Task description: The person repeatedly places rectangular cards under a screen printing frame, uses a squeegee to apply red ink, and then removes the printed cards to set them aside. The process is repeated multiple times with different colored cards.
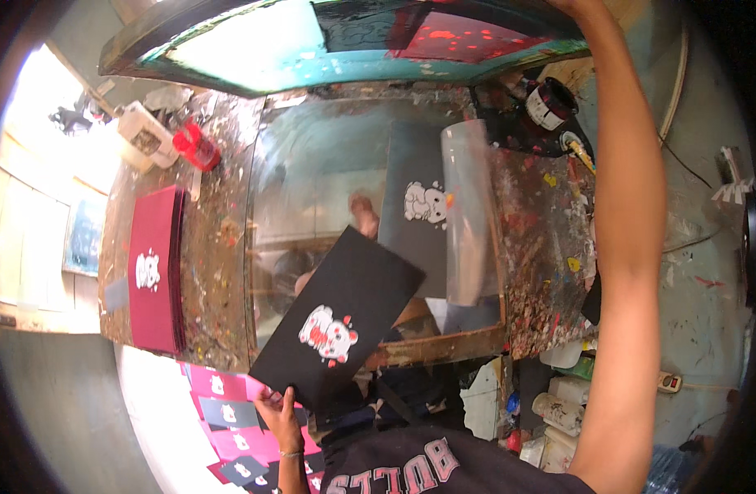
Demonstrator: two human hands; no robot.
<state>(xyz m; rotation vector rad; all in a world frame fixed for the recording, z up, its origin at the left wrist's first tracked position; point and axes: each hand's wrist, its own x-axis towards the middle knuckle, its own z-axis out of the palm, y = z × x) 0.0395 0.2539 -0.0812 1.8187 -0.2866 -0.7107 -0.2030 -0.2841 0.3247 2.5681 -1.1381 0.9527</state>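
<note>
My left hand, at the lower middle, pinches the bottom corner of a black card printed with a white-and-red cartoon animal. The card is held tilted over the glossy, reflective board. Under clear film on that board lies a dark sheet with a white cartoon print; the film's right edge curls up. My right arm stretches up the right side. At the top edge, my right hand grips the raised screen-printing frame, and most of its fingers are cut off by the picture's edge.
A stack of maroon cards lies on the left of the paint-stained table. Behind it stand a red bottle and a whitish jug. An ink tub sits back right. Printed cards are spread below left; containers stand below right.
</note>
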